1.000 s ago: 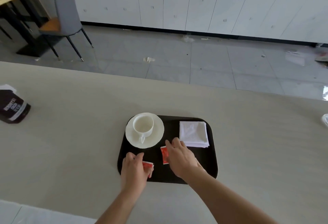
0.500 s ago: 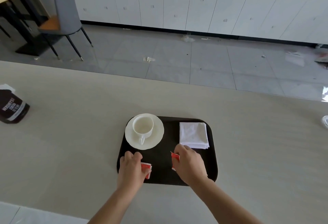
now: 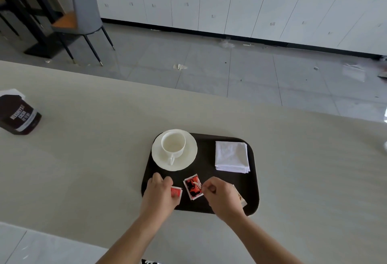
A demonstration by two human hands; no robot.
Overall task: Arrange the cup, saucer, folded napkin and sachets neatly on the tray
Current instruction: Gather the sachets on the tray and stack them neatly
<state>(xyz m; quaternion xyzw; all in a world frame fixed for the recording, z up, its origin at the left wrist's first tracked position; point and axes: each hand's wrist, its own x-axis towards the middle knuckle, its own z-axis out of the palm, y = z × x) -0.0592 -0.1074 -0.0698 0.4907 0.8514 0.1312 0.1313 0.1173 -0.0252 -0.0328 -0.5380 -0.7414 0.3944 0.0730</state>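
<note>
bigger red sachet (image 3: 193,187) flat on our black tray (image 3: 252,182) near the front edge, our right hand (image 3: 222,199) pinching its side; smaller red sachet (image 3: 176,192) just left, our left hand (image 3: 159,194) curled over it, probably gripping; cup (image 3: 173,145) on saucer (image 3: 188,159) back left, folded napkin (image 3: 232,156) back right; cocoa pouch (image 3: 19,115) well off left

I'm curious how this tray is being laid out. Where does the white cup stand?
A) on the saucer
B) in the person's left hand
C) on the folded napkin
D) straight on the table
A: the cup stands upright on the saucer in the far left part of the tray, well apart from the folded napkin.
</note>
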